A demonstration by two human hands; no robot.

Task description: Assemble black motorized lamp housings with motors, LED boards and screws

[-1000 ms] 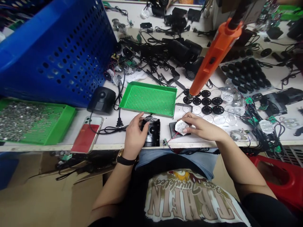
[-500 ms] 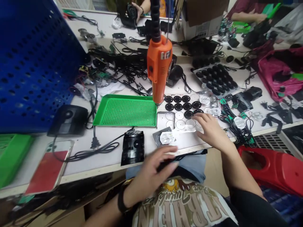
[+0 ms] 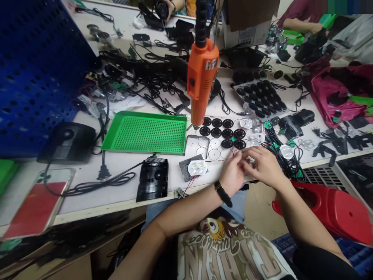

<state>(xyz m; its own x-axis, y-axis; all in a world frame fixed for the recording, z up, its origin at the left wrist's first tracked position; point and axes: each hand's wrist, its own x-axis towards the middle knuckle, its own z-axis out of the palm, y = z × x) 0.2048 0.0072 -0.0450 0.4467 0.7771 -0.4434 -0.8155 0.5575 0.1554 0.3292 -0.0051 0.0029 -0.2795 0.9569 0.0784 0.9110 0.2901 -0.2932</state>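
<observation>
My left hand [image 3: 232,173], with a black watch on its wrist, and my right hand [image 3: 264,167] meet at their fingertips at the table's front edge. Anything between the fingers is too small to make out. Just behind them lie rows of black discs [image 3: 227,133] and transparent plastic discs [image 3: 215,143]. To the left of my left hand, a white LED plate [image 3: 197,167] rests in a grey square frame [image 3: 184,168], with thin red wires trailing from it. A black plastic housing [image 3: 152,179] lies further left, untouched.
An orange electric screwdriver [image 3: 202,79] hangs above the discs. A green perforated tray [image 3: 145,133] and a blue perforated crate [image 3: 37,77] stand at the left, with tangled black cables behind. A co-worker's hand [image 3: 170,6] shows at the far edge, and a red stool [image 3: 323,206] stands at the right.
My left hand has left the black housing and crossed right to meet my right hand. My right hand has let go of the LED plate, which now rests in its frame.
</observation>
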